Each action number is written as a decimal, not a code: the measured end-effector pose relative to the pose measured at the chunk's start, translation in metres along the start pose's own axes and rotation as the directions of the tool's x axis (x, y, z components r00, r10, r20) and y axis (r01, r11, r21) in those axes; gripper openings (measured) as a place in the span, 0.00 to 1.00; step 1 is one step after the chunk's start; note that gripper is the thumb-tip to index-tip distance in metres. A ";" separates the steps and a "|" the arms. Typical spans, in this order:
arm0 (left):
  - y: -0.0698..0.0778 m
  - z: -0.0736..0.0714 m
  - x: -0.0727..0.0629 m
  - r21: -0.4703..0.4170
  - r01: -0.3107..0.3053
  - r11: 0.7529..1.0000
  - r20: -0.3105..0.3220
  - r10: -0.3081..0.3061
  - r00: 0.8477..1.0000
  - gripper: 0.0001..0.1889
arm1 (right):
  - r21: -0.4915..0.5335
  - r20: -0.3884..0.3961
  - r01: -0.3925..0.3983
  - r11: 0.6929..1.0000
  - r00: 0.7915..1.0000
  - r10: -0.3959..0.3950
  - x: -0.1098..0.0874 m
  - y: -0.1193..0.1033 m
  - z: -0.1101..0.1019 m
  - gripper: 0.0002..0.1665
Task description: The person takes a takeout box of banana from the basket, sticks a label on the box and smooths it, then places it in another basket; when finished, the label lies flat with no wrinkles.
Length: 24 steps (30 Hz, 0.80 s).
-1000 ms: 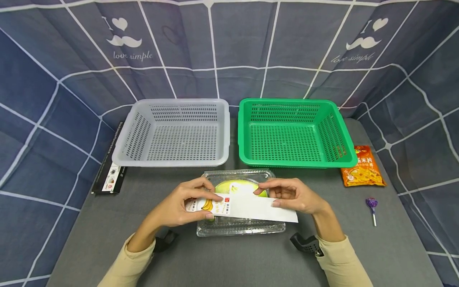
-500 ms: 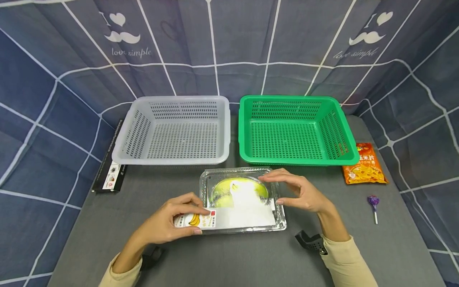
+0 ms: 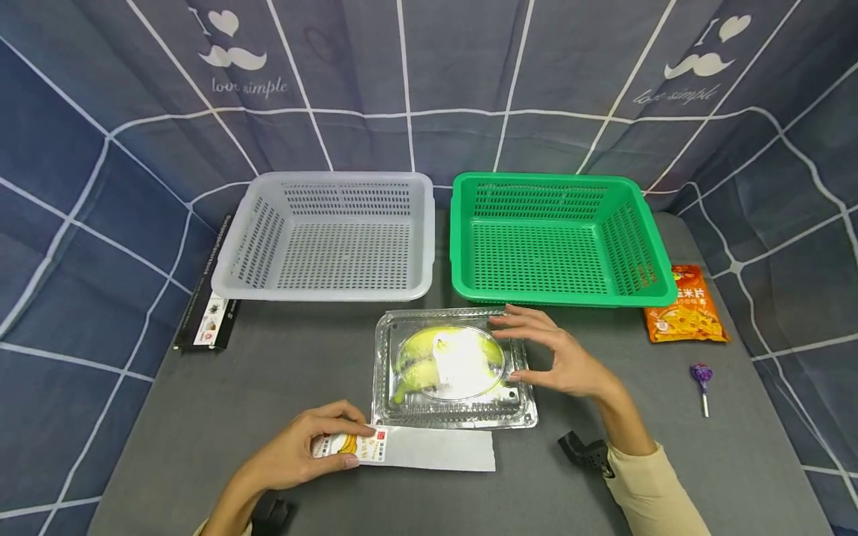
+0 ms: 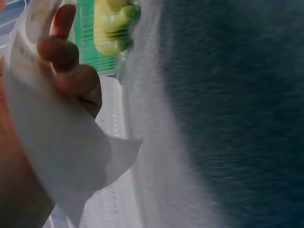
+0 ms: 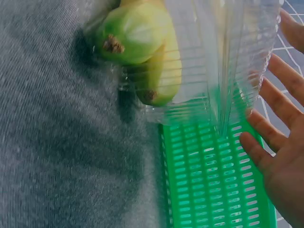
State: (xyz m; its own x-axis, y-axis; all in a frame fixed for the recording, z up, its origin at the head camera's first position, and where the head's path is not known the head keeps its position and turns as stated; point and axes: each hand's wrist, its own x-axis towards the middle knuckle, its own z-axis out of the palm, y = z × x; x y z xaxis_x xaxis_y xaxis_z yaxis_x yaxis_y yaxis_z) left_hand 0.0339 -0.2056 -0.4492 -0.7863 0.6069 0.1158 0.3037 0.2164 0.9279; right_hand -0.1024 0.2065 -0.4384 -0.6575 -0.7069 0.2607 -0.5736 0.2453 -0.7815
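My left hand (image 3: 302,447) pinches a white label strip (image 3: 439,449) near the table's front; a banana picture is printed on its left end. In the left wrist view the label strip (image 4: 59,137) curls across the palm. Behind it lies a clamshell container (image 3: 389,372) of clear plastic with greenish-yellow bananas (image 3: 418,372) inside. A white label (image 3: 462,361) sits on its lid. My right hand (image 3: 566,361) rests at the container's right side, fingers spread and mostly straight. The right wrist view shows these fingers by the container edge and the banana ends (image 5: 130,38).
A grey basket (image 3: 325,292) and a green basket (image 3: 563,298) stand side by side at the back. Beside the grey one lies a black box (image 3: 214,320). To the right are an orange snack bag (image 3: 687,309) and a purple lollipop (image 3: 701,376).
My left hand has drawn the label strip down and left, off the container and in front of it. My right hand has released the strip and moved slightly right to the container's edge.
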 end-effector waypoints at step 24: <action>-0.024 0.001 -0.010 0.050 -0.013 0.999 0.076 0.009 0.997 0.19 | -0.029 0.119 -0.045 0.999 0.992 0.048 0.001 0.008 0.006 0.41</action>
State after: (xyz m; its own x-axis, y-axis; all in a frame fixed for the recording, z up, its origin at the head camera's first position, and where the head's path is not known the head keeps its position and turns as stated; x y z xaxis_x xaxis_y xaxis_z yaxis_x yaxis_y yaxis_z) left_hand 0.0351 -0.2160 -0.4735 -0.7404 0.6652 0.0967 0.3403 0.2469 0.9073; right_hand -0.1050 0.2038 -0.4482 -0.6213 -0.7684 0.1535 -0.5578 0.2961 -0.7754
